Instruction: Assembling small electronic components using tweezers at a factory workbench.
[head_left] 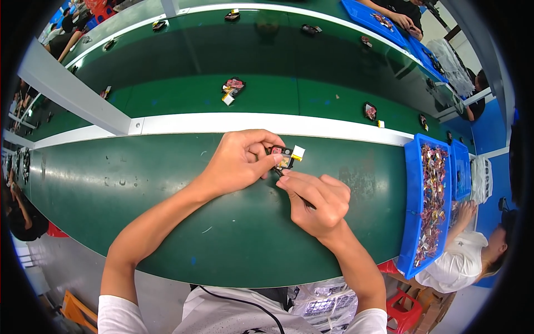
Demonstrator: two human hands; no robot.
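My left hand [242, 164] is closed around a small black plastic housing [289, 163], thumb lying across its face. Inside it a reddish circuit board shows in part, and a white battery pouch with yellow tape [298, 152] sticks out at the upper right. My right hand [320, 201] is pinched at the lower edge of this housing. A thin dark piece shows by its fingertips and a dark bit under its curled fingers; I cannot tell what it is. Both hands are above the green worktable [167, 222].
A white rail [267, 123] separates the table from a green conveyor belt [183, 92] carrying several similar housings [233, 86]. On the right stands a long blue bin [412, 211] full of small wired parts. A grey post [78, 83] rises at left. Co-workers sit right and beyond the belt.
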